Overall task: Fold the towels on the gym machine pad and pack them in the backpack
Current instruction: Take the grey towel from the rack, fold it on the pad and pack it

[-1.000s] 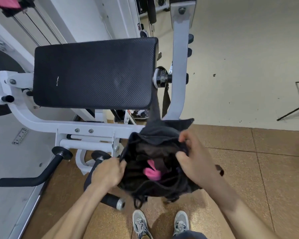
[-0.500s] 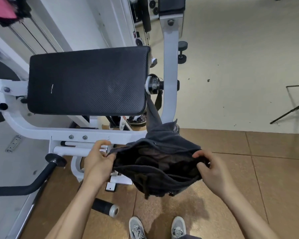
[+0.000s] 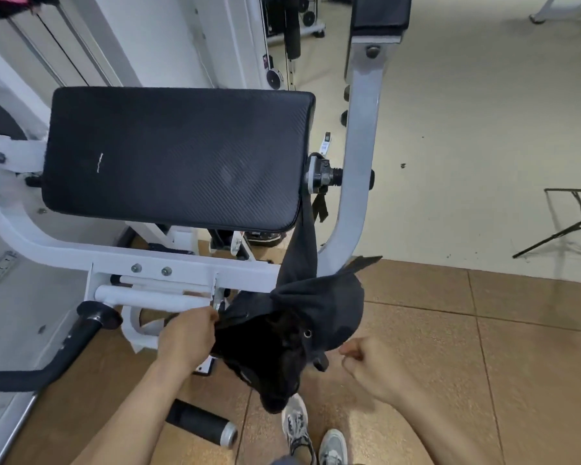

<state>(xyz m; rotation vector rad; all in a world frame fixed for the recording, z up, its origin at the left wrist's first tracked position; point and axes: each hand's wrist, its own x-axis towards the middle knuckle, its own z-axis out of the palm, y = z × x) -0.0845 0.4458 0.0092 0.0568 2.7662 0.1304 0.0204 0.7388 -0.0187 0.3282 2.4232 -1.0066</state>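
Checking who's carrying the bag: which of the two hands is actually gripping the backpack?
The left hand: its fingers are clenched on the edge of the black backpack. The right hand is curled beside it, apart from the fabric.

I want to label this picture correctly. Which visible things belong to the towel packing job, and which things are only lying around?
Part of the job:
- black backpack, hanging by its strap
- machine pad, no towel on it
- left hand, gripping the backpack's edge
- right hand, beside the backpack

Just lying about:
- black roller on the floor
- black stand, far right
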